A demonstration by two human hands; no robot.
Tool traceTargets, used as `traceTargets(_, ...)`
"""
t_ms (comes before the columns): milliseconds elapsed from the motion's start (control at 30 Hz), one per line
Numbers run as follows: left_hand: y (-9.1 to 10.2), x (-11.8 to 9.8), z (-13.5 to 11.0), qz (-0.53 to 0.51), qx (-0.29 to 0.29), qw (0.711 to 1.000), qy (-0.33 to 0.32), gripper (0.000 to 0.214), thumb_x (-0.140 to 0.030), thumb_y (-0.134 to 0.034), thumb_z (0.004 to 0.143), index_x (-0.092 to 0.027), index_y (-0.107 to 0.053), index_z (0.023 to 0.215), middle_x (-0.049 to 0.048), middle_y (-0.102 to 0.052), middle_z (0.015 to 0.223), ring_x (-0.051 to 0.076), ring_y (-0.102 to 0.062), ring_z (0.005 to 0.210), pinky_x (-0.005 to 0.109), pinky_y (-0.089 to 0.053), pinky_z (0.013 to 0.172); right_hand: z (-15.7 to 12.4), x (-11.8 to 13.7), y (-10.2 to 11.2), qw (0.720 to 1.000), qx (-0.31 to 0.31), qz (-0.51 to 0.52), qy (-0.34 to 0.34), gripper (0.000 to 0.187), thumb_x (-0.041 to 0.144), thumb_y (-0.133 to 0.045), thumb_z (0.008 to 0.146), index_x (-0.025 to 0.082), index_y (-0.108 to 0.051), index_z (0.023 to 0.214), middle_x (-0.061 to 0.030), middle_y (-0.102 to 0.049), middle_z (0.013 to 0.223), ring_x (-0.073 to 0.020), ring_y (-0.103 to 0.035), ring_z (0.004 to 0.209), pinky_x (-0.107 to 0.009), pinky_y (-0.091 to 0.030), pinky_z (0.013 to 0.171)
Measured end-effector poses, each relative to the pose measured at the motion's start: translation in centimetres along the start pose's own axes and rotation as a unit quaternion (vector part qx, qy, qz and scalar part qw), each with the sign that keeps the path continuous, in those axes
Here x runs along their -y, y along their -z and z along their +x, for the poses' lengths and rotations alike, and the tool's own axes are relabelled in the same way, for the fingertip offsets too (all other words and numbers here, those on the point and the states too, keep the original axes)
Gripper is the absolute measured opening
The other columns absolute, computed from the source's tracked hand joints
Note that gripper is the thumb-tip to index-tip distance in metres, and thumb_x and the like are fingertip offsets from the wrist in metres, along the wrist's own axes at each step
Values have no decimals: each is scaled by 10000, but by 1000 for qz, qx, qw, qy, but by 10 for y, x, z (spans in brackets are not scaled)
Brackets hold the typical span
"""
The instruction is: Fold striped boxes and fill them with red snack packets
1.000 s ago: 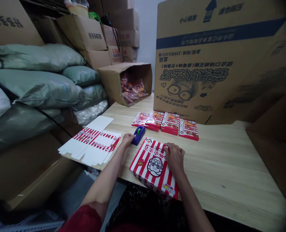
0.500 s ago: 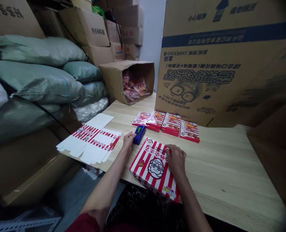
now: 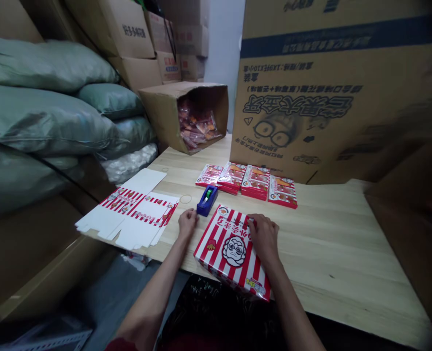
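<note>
A red-and-white striped carton [image 3: 221, 256] with a cartoon face lies near the table's front edge. My right hand [image 3: 265, 236] rests on its right side, fingers curled over the top and edge. Just behind the carton sits a blue tape dispenser [image 3: 203, 207] with a green core. My left hand [image 3: 188, 223] is at the dispenser's near left corner, thumb and fingers pinched together. Whatever is between those fingertips, if anything, is too small to make out. To the left lie flat, unfolded striped cartons [image 3: 135, 214], partly stacked.
Several stacks of small red packs [image 3: 254, 183] stand behind the dispenser. An open cardboard box [image 3: 157, 114] on its side holds wrapped packets [image 3: 197, 124]. A large carton [image 3: 296, 87] rises at the back. Rubber bands lie on the table [image 3: 347, 243]; stuffed sacks [image 3: 51, 119] are piled at left.
My left hand has drawn back slightly from the tape dispenser, toward me and to the left. My right hand stays on the carton. The whole view has shifted a little.
</note>
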State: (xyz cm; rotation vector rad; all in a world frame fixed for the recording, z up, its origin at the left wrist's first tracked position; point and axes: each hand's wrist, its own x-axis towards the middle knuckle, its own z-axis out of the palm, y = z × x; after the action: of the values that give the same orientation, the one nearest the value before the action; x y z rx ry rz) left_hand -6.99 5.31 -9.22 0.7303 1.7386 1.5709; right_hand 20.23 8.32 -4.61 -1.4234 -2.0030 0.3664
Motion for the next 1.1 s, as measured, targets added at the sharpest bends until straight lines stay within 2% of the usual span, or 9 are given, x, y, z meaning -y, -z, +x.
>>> traceTargets(167, 11, -65, 14, -6, 56, 995, -87, 227, -393, -791, 774, -192, -688, 792, 20, -697, 772, 177, -667, 753, 301, -562, 806, 1, 5, 1, 1000, -3, 17, -12, 270, 197, -457, 984, 206, -723, 1027, -85, -731, 1098, -250, -629, 1065, -410, -315, 962)
traceTargets(267, -19, -121, 26, 25, 219, 970, -102, 214, -279, -872, 695, -173, -765, 847, 49, -728, 780, 185, -670, 699, 303, -564, 738, 2, 5, 0, 1000, -7, 19, -20, 223, 182, -477, 973, 217, -695, 1009, -70, -737, 1074, -250, -633, 1066, -402, -313, 968)
traceTargets(400, -94, -168, 30, 163, 556, 815, -21, 478, -34, -820, 579, -197, -810, 1028, 46, -744, 762, 242, -689, 675, 341, -539, 658, 2, 5, -1, 999, -21, 20, -34, 143, 177, -492, 959, 209, -594, 1053, -74, -741, 1015, -254, -659, 1008, -391, -336, 951)
traceTargets(500, -144, -169, 33, 249, 639, 727, 34, 682, 29, -749, 513, -226, -788, 1143, 45, -763, 794, 298, -716, 695, 383, -543, 650, 2, 5, -2, 999, -29, 17, -34, 93, 175, -499, 950, 219, -536, 1022, -74, -734, 992, -254, -669, 967, -389, -347, 947)
traceTargets(567, -167, -160, 39, 276, 650, 706, 59, 699, 8, -724, 519, -226, -777, 1176, 47, -764, 802, 323, -727, 720, 410, -556, 670, 2, 5, -2, 999, -30, 16, -32, 74, 173, -490, 952, 231, -515, 990, -70, -730, 987, -257, -669, 959, -394, -350, 947)
traceTargets(733, -193, -134, 59, 192, 552, 804, 111, 582, -20, -671, 548, -219, -811, 1077, 22, -669, 625, 368, -723, 698, 482, -576, 654, 3, 6, 3, 999, -15, 19, -26, 115, 168, -458, 968, 242, -545, 980, -60, -725, 971, -260, -661, 974, -400, -356, 938)
traceTargets(867, -204, -124, 66, 272, 693, 653, 140, 637, 29, -690, 545, -272, -805, 1094, 1, -676, 647, 318, -712, 683, 426, -574, 656, 2, 5, 8, 999, 10, 33, 3, 266, 127, -483, 947, 240, -679, 1087, -87, -733, 1110, -260, -642, 1094, -418, -338, 971)
traceTargets(1000, -214, -123, 70, 305, 727, 615, 33, 630, -4, -747, 529, -246, -810, 1107, -6, -682, 621, 289, -689, 612, 376, -546, 598, -2, 6, 11, 999, 30, 33, 18, 332, 93, -532, 928, 271, -789, 1040, -84, -727, 1181, -256, -636, 1142, -451, -317, 1012)
traceTargets(1100, -216, -122, 79, 369, 792, 485, -30, 712, -115, -831, 540, -254, -754, 1234, -13, -722, 706, 259, -704, 694, 317, -534, 634, -5, 9, 13, 998, 53, 35, 21, 369, 67, -564, 908, 281, -802, 1091, -79, -716, 1199, -261, -632, 1175, -473, -315, 1040)
